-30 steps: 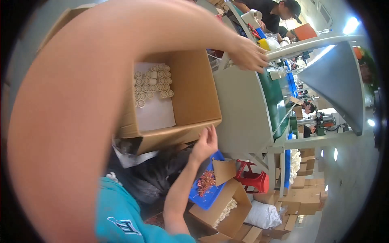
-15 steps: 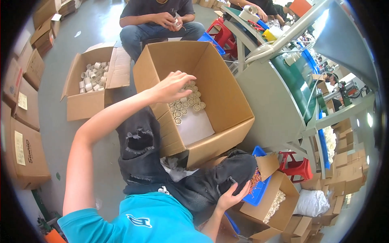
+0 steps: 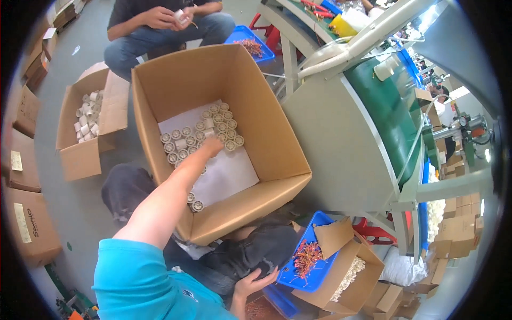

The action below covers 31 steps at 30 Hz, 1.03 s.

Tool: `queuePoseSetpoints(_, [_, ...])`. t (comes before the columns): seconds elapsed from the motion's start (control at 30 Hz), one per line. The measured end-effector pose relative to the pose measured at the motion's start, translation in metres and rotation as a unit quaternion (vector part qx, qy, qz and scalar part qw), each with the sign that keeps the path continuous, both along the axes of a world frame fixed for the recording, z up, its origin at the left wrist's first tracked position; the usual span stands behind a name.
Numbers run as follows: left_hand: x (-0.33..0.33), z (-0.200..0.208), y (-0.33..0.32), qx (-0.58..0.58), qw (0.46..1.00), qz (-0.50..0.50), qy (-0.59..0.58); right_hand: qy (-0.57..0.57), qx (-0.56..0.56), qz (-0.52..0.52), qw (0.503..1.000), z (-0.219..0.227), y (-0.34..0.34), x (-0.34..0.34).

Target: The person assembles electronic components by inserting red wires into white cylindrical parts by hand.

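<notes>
My left hand [image 3: 213, 145] reaches down into a large open carton [image 3: 250, 194]. Its fingers are bunched among short white plastic cylinders [image 3: 230, 145] with slotted round ends; the fingertips are hidden, so what they grip cannot be made out. Most cylinders stand on end in rows on a white sheet [image 3: 229, 175], while a few lie on their sides, one white cylinder [image 3: 209, 132] just beyond the hand. Low on the right, my right hand [image 3: 249, 284] rests against my bent knee, fingers stretched out and apart, with nothing seen in it.
A smaller carton [image 3: 113, 106] of loose white cylinders stands left. Beyond the large carton a seated person [image 3: 160, 21] handles a white part. A green conveyor [image 3: 373, 106] stands right. Near my knee are a blue tray [image 3: 326, 261] of red wired pieces and a carton [image 3: 368, 277] of small white pieces.
My left hand has dropped from above the carton down among the cylinders. The view has shifted, showing more of the cylinders and the blue tray. My right hand stays at my knee.
</notes>
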State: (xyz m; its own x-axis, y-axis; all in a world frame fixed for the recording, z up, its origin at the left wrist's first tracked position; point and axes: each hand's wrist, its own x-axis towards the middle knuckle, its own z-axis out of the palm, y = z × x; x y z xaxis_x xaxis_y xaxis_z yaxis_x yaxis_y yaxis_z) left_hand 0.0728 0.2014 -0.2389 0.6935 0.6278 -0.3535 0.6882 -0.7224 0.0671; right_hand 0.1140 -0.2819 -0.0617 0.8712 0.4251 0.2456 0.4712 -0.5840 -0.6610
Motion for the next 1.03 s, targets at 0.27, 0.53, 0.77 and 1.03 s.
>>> queuePoseSetpoints(0.27, [-0.006, -0.129, -0.015, 0.177, 0.976, -0.128, -0.004, 0.044, 0.021, -0.056, 0.997, -0.013, -0.001, 0.013])
queuePoseSetpoints(0.53, [0.014, -0.080, -0.020, 0.169, 0.969, -0.168, -0.066, 0.074, 0.030, -0.046, 0.996, -0.015, -0.006, 0.017])
queuePoseSetpoints(0.77, [0.054, 0.120, -0.010, -0.169, 0.915, 0.069, -0.360, 0.097, 0.097, -0.035, 0.990, -0.013, -0.026, 0.044])
queuePoseSetpoints(1.03, [-0.022, 0.294, -0.098, -0.641, 0.517, 0.165, -0.542, 0.218, 0.079, -0.230, 0.945, -0.012, -0.123, 0.184])
